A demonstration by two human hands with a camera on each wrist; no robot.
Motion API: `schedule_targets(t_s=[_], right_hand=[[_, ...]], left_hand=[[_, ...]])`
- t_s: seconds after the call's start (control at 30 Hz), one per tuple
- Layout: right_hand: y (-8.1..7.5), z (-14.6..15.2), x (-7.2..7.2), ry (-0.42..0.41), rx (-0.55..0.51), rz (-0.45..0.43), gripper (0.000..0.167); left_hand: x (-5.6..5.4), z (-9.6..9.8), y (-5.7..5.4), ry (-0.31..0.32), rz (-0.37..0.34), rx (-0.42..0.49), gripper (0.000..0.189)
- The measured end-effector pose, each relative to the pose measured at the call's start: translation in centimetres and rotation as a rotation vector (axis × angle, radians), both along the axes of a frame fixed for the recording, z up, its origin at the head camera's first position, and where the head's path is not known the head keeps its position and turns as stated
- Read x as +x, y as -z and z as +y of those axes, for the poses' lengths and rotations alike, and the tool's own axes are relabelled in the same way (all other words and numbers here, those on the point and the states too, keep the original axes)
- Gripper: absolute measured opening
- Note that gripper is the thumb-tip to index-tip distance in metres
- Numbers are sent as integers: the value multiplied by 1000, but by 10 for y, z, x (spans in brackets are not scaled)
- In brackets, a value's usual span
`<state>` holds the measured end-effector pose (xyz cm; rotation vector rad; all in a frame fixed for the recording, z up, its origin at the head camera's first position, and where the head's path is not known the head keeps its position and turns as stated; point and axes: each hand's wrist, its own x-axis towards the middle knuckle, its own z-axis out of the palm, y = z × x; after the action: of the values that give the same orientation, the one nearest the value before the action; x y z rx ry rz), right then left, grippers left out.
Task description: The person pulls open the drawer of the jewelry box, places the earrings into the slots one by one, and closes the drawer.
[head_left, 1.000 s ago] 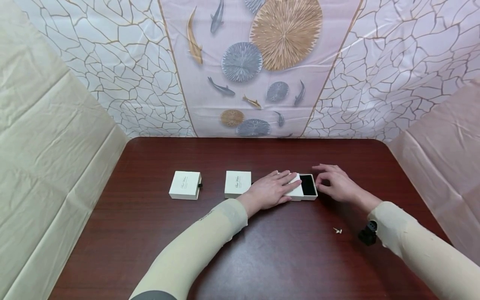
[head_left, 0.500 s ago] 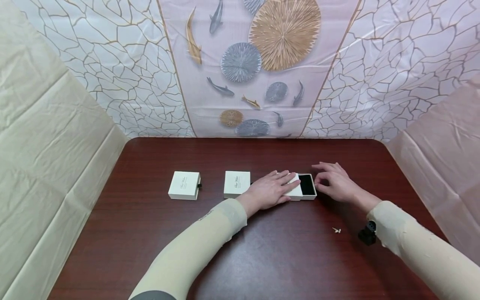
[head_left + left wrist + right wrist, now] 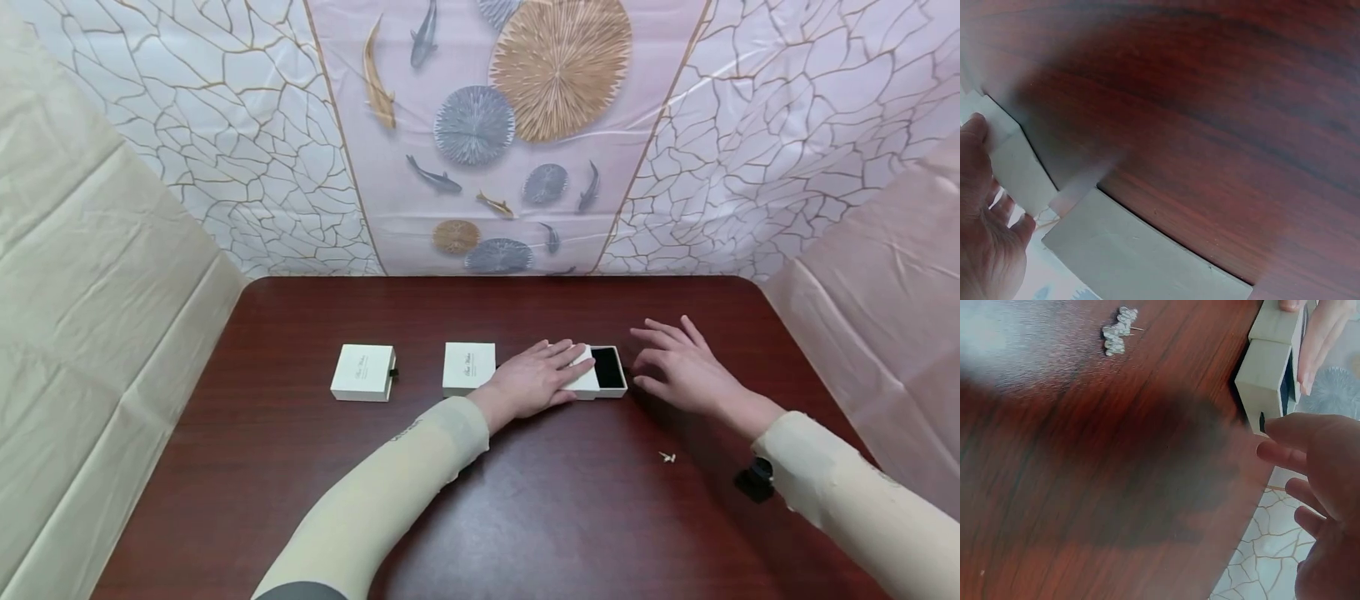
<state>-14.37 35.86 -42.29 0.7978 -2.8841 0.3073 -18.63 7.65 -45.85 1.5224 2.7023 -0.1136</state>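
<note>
On the right of the row sits a small white drawer box (image 3: 587, 382), its drawer (image 3: 609, 369) pulled part way out to the right with black lining inside. My left hand (image 3: 527, 382) rests on top of the sleeve with fingers extended, covering much of it. Just right of the drawer is my right hand (image 3: 686, 373), fingers loosely spread and holding nothing. In the right wrist view its thumb is close to the black pull tab (image 3: 1262, 422); whether they touch I cannot tell. A pair of sparkly stud earrings (image 3: 1119, 331) lies on the table nearer me.
Two more white boxes stand on the dark red wooden table (image 3: 525, 517): a middle box (image 3: 468, 367) beside my left wrist and a left box (image 3: 363, 371) with a black tab. Patterned cloth (image 3: 480, 167) hangs behind the table's far edge.
My right hand has spread its fingers and drawn slightly away to the right from the drawer's end. My left hand stays on the box; the drawer stays part way out.
</note>
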Motion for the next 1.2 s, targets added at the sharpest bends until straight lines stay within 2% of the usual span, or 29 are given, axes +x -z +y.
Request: schedule_targets(t_s=[0.27, 0.57, 0.9, 1.2], right_hand=[[-3, 10, 22, -38, 28, 66, 17], [5, 16, 46, -92, 21, 115, 21], [15, 21, 74, -112, 33, 160, 26], [26, 16, 85, -127, 23, 157, 31]], left_hand=[[-1, 0, 1, -4, 14, -14, 63], [-1, -2, 1, 4, 19, -8, 63], [-1, 1, 0, 11, 29, -16, 63], [-1, 0, 0, 6, 19, -14, 62]])
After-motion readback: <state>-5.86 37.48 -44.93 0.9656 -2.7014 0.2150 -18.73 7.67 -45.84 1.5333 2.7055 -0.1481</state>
